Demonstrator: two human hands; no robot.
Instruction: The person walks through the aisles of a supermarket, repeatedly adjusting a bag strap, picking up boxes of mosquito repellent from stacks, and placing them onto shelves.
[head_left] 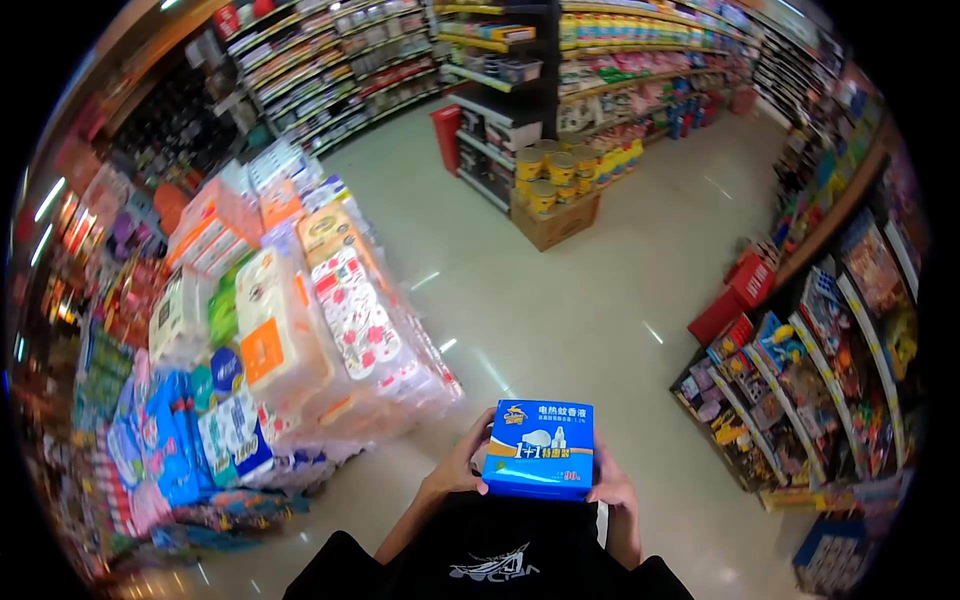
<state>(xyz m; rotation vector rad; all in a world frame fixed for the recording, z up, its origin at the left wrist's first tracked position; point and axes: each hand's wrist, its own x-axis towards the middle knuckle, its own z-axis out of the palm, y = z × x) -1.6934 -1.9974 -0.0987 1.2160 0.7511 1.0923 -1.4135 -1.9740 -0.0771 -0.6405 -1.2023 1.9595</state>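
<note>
A blue box (541,450) with white and yellow print is held upright in front of the black shirt, at the bottom middle of the head view. Its printed front faces the camera. My left hand (464,458) grips the box's left side, the thumb near its lower left corner. Against the right side presses my right hand (612,480), with its fingers partly hidden behind the box.
A pile of plastic-wrapped paper packs (300,310) stands at the left. Toy shelves (800,370) line the right. Yellow cans (560,170) sit on a cardboard box (556,226) by a shelf end. A red box (750,280) is at the right shelf. Tiled floor (560,310) runs between.
</note>
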